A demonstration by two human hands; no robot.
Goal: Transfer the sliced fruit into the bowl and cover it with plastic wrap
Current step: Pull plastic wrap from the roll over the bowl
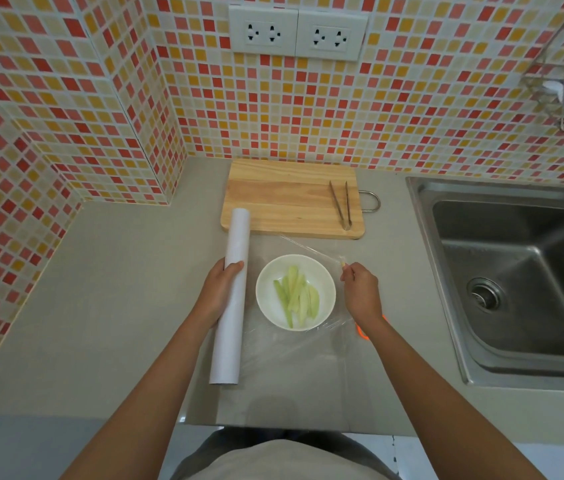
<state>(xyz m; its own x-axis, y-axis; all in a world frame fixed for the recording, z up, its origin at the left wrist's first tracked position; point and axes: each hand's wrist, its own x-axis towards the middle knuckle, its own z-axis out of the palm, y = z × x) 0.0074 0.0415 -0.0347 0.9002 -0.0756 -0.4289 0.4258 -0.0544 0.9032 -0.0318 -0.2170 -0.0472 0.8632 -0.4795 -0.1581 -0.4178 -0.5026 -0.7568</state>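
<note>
A white bowl (266, 306) holding several pale green fruit slices (296, 295) stands on the grey counter. A long white roll of plastic wrap (233, 251) lies left of the bowl; my left hand (220, 292) grips its middle. A clear sheet of wrap (301, 362) stretches from the roll rightward above the bowl. My right hand (361, 291) pinches the sheet's free edge to the right of the bowl. The wooden cutting board (284, 199) behind the bowl carries no fruit.
Metal tongs (342, 209) lie on the board's right part. A steel sink (515, 271) fills the right side. An orange item (363, 332) is partly hidden under my right wrist. Tiled walls stand at the back and left; the counter's front edge is near my body.
</note>
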